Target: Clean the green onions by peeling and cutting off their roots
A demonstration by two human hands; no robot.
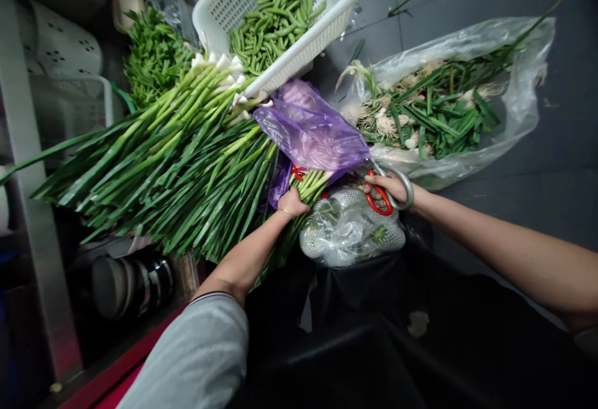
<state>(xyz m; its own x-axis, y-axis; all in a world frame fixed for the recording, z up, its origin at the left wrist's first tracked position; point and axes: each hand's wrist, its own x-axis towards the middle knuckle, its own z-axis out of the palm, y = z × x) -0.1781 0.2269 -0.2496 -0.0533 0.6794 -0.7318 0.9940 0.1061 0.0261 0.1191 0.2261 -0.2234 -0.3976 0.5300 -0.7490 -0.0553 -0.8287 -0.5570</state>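
My left hand (293,201) is closed around a bunch of thin green stalks (314,183) with a red tie near its upper part. Scissors (379,200) with one red and one grey handle loop are in my right hand (390,186); their blades are mostly hidden by the purple plastic bag (317,126). That bag lies crumpled just above both hands. Left of my left hand spreads a large heap of long green garlic stalks (187,160), white ends toward the back. Below the scissors sits a clear bag over white netted items (352,225), whose contents I cannot make out.
A white perforated basket (343,7) holds green pea pods (275,23). To the right, an open clear bag (527,98) bears root ends and cut greens (430,110). Leafy greens (156,54) lie at the back left, beside a metal shelf post (40,210).
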